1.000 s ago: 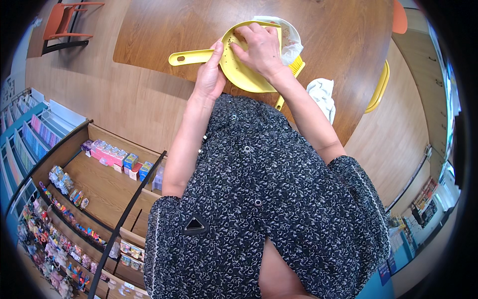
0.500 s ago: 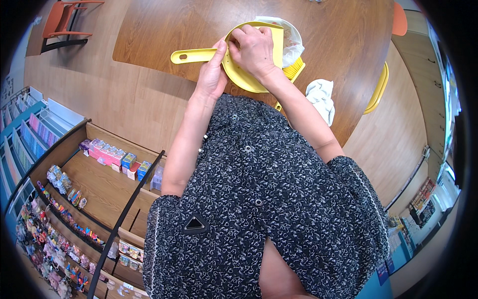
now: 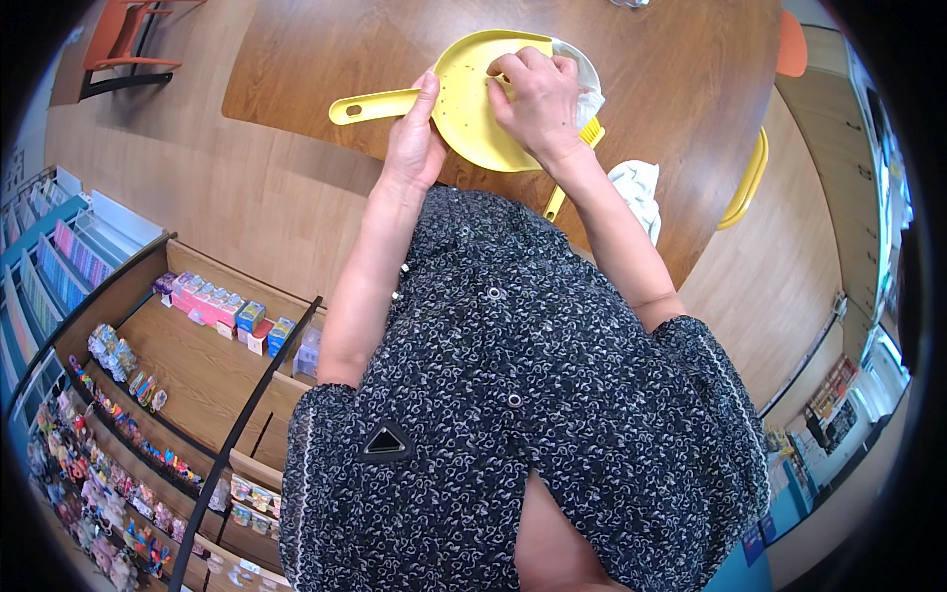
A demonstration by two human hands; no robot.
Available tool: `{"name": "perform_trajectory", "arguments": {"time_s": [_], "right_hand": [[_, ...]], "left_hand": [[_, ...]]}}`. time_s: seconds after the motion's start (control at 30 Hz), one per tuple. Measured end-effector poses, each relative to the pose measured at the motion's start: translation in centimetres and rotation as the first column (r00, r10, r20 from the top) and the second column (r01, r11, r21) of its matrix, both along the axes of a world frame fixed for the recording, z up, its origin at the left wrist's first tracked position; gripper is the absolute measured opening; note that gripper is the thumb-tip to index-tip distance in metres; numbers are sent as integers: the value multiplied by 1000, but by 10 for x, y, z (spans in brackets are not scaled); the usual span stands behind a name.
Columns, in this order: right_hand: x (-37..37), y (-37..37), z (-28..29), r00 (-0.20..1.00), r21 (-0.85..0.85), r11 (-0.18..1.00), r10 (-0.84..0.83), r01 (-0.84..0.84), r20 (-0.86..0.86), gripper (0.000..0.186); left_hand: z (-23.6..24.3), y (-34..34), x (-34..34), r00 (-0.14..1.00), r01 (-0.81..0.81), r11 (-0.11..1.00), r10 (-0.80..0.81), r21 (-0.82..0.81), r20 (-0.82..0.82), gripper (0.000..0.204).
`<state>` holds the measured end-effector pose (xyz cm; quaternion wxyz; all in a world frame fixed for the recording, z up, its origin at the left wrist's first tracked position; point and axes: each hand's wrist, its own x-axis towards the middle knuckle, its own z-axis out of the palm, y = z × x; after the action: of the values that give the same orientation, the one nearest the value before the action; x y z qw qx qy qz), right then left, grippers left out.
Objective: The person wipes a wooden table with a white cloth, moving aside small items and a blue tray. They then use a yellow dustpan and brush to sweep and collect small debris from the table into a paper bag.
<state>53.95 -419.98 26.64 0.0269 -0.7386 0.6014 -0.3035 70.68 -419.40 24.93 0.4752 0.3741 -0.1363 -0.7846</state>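
A yellow dustpan (image 3: 483, 118) is held over the near edge of the table, its handle pointing left. My left hand (image 3: 416, 138) grips it at the rim beside the handle, thumb on top. Small dark crumbs dot the inside of the pan. Above its right part, my right hand (image 3: 538, 99) has its fingers curled in a pinch; whatever is between the fingertips cannot be made out. Beyond the pan's straight edge is a white bowl with a plastic bag (image 3: 589, 104), partly covered. A yellow brush (image 3: 591, 131) lies partly hidden under my right wrist.
A crumpled white cloth (image 3: 637, 194) lies on the wooden table (image 3: 681, 89) to the right of my forearm. A yellow chair (image 3: 748, 180) stands at the table's right side, an orange chair (image 3: 123, 39) far left. Shelves of small goods (image 3: 187, 365) stand at lower left.
My right hand has moved right, away from the handle side toward the pan's straight edge, uncovering the crumbs. The dustpan has shifted slightly left and away from me, covering more of the bowl.
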Motion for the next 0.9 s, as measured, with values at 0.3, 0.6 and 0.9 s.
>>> {"name": "perform_trajectory", "arguments": {"time_s": [0.3,0.6,0.9], "right_hand": [[-2,2,-2,1000,24,1000,8,-9,29,14],[-26,11,-11,992,61,990,-124,125,-11,18],[-7,11,-9,996,53,999,-11,7,87,14]], "left_hand": [[1,0,0,1000,-6,1000,6,23,13,46],[-1,-2,-2,999,-35,999,35,-2,19,42],[0,-2,-2,1000,5,1000,-5,-22,9,45]]}}
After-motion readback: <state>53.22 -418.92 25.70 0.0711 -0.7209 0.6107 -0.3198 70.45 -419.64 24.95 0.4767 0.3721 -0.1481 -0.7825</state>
